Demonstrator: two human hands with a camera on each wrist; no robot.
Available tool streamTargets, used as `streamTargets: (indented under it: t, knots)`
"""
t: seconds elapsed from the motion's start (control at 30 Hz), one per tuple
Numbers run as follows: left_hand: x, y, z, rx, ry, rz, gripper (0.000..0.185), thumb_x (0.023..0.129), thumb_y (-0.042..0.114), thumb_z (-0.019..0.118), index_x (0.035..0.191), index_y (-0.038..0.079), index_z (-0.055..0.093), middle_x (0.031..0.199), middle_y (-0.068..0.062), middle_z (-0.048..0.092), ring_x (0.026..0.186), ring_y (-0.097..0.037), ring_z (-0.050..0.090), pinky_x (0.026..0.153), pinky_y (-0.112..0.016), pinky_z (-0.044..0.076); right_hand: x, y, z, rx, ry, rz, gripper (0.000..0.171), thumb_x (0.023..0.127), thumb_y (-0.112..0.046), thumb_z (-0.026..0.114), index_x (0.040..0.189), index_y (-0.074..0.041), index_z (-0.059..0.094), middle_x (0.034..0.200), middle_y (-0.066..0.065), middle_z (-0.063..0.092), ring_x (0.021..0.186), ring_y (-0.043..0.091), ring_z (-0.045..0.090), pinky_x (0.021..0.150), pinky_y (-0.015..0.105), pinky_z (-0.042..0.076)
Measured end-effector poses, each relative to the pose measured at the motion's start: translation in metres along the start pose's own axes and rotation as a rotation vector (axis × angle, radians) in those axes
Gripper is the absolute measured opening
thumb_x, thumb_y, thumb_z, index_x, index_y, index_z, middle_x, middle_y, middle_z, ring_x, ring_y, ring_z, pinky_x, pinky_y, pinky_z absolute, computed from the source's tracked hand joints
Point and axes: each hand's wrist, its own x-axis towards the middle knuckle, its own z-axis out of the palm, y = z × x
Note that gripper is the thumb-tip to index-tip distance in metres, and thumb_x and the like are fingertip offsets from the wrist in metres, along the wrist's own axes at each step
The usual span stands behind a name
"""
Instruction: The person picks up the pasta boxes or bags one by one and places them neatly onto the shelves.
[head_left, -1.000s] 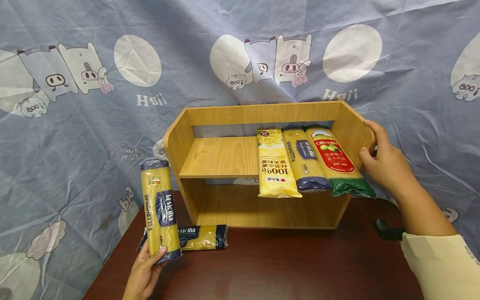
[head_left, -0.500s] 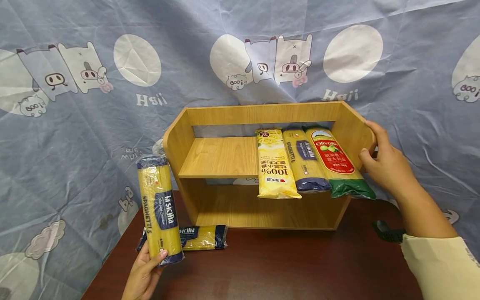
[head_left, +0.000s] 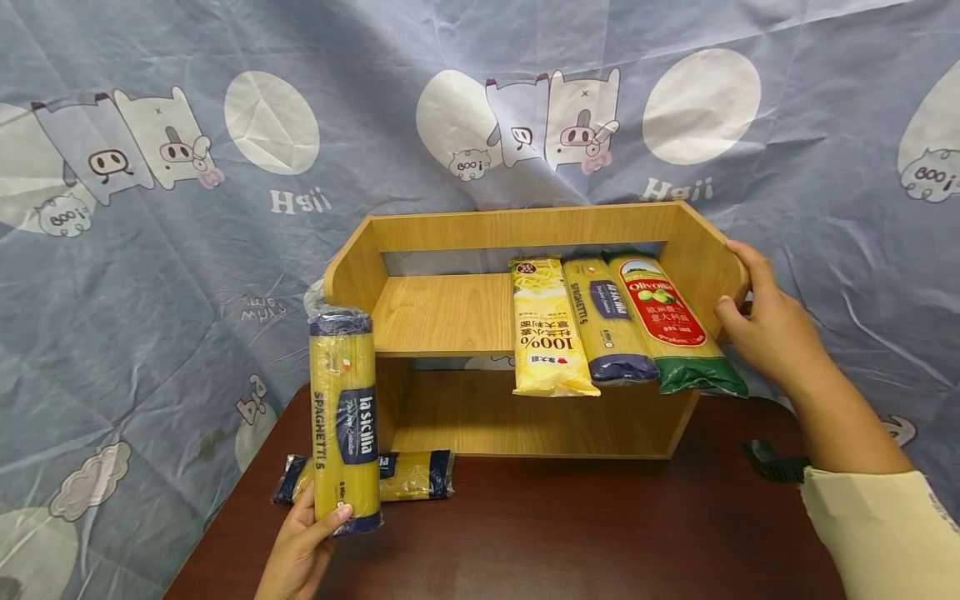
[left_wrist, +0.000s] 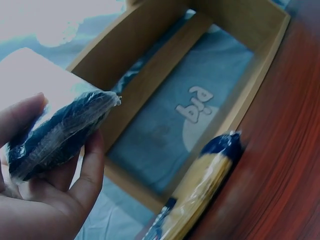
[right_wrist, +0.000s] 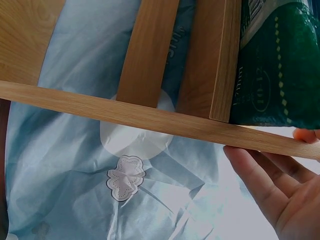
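Your left hand has swung the gripped spaghetti pack right toward the shelf, while your right hand grips its side panel.

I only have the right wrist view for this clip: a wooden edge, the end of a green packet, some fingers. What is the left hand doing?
Observer: The left hand grips the bottom end of a la sicilia spaghetti packet and holds it upright in front of the left side of the wooden shelf.
Operator: Is anything lying near it?
Observer: A second blue-and-yellow packet lies flat on the dark table, partly behind the held one.
Operator: Where does my green packet sit?
Observer: The green packet lies at the right end of the shelf's upper board, its green end hanging over the front edge.
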Motion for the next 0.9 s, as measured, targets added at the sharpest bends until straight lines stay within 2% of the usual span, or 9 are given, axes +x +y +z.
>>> streamTargets:
  t: [0.23, 0.37, 0.5, 0.9]
  knots:
    - [0.006, -0.005, 0.009, 0.018, -0.008, -0.065, 0.051, 0.103, -0.004, 0.045, 0.143, 0.027, 0.047, 0.123, 0.009, 0.069, 0.108, -0.007, 0.067, 0.089, -0.025, 0.057, 0.000, 0.001, 0.000, 0.001, -0.004, -0.008, 0.071, 0.100, -0.023, 0.045, 0.162, -0.035, 0.012, 0.124, 0.042, 0.057, 0.110, 0.056, 0.059, 0.079, 0.063, 0.043]
    - [0.010, -0.004, 0.014, 0.039, -0.031, -0.077, 0.052, 0.103, -0.003, 0.045, 0.148, 0.024, 0.042, 0.124, 0.007, 0.068, 0.109, -0.007, 0.067, 0.090, -0.026, 0.057, 0.000, 0.000, -0.001, -0.001, -0.009, 0.000, 0.071, 0.100, -0.023, 0.045, 0.162, -0.035, 0.011, 0.126, 0.042, 0.056, 0.111, 0.055, 0.059, 0.079, 0.064, 0.043]
    - [0.013, -0.003, 0.018, 0.059, -0.025, -0.094, 0.054, 0.103, -0.002, 0.047, 0.150, 0.024, 0.040, 0.124, 0.006, 0.069, 0.109, -0.008, 0.067, 0.090, -0.028, 0.057, 0.000, -0.001, -0.001, -0.003, -0.012, 0.005, 0.071, 0.101, -0.024, 0.045, 0.162, -0.036, 0.011, 0.126, 0.042, 0.056, 0.111, 0.055, 0.058, 0.080, 0.064, 0.043]
    - [0.025, 0.000, 0.030, 0.055, -0.049, -0.105, 0.052, 0.102, -0.002, 0.049, 0.146, 0.023, 0.043, 0.121, 0.005, 0.070, 0.106, -0.009, 0.068, 0.088, -0.028, 0.058, 0.000, 0.000, 0.000, -0.005, -0.010, 0.002, 0.071, 0.100, -0.024, 0.045, 0.162, -0.036, 0.011, 0.126, 0.042, 0.057, 0.111, 0.055, 0.059, 0.078, 0.063, 0.043]
